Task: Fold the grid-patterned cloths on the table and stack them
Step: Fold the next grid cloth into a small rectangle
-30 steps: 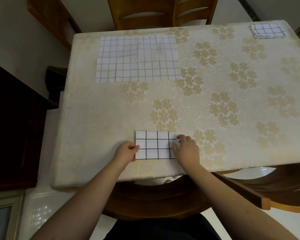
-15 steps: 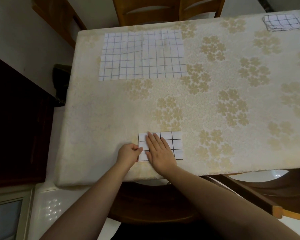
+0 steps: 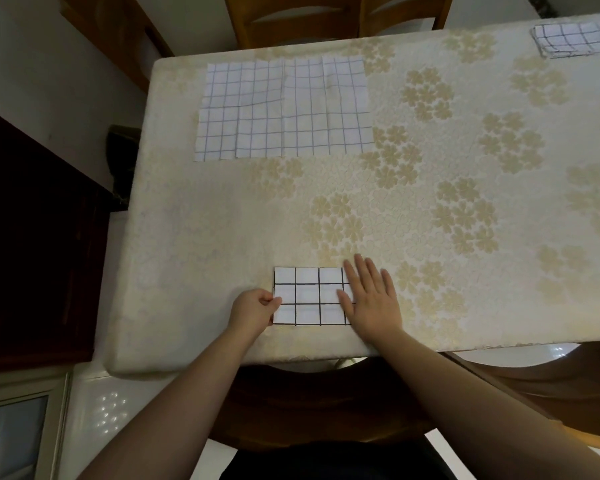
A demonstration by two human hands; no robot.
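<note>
Floral table [image 3: 222, 216], right hand [image 3: 371, 299] flat (fingers straight) on folded cloth [image 3: 309, 296], left hand [image 3: 253, 311] pinching edge

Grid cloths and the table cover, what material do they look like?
Grid cloths, folded cloth and spread cloth: thin woven fabric, matte; fold creases and wavy grid lines show on the spread one. Table cover: probably embossed vinyl or damask, slight sheen, raised floral pattern.

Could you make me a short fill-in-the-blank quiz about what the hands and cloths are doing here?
1. The left hand pinches the folded cloth at its ____ edge.
2. The right hand lies ____ on that cloth.
3. The unfolded cloth lies near the table's ____ edge.

Missing words: left; flat; far
</note>
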